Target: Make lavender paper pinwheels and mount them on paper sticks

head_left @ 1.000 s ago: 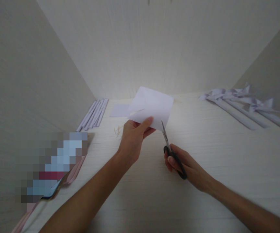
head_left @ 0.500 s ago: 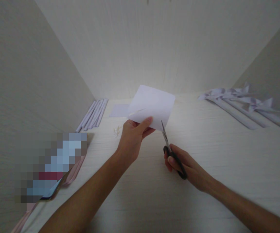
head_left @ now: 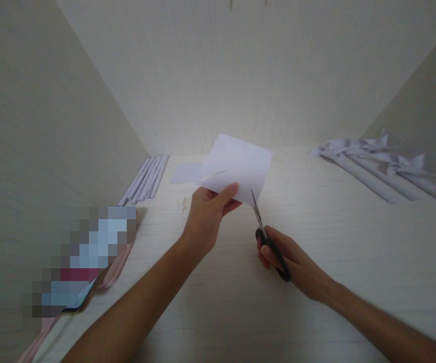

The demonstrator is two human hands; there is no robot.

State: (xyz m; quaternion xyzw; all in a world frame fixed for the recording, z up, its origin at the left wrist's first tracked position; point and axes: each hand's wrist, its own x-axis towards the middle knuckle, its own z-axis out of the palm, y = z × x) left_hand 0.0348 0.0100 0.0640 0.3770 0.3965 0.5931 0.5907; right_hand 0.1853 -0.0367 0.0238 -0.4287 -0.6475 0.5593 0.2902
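Slab of some sort (head_left: 89,267), flat with a pale-blue pixelated face and a dark rounded edge, sits at a slant well left of the left fingers, too blocked out to say more. Pinkish strips (head_left: 116,269) show right beside it, same side of those fingers. Further out past them, also left, there's a bunch of skinny rolled white paper tubes (head_left: 146,179) lying side by side on the pale wood-grain tabletop (head_left: 218,312). Then a flat white paper piece (head_left: 185,173) just beyond the left fingers, and a few thin tan scraps (head_left: 183,203) near the left knuckles.

Left hand (head_left: 208,217) next: thumb on top, fingers underneath, pinching the near edge of a squarish white paper sheet (head_left: 236,161). So the sheet spreads out beyond those fingertips, with a thin slit running in from its left side, just past the thumb.

At its near-right corner, between the two sets of fingers, are black-handled steel scissors (head_left: 259,219), one blade tip over the paper. Can't tell whether paper sits between the blades. Right hand (head_left: 295,262) has its fingers curled round the handles, thumb tucked in close.

Well beyond the right fingers and off to their right, white folded-paper pinwheels (head_left: 403,165) lie on the tabletop, rolled white paper sticks (head_left: 365,179) pointing back toward the near right.
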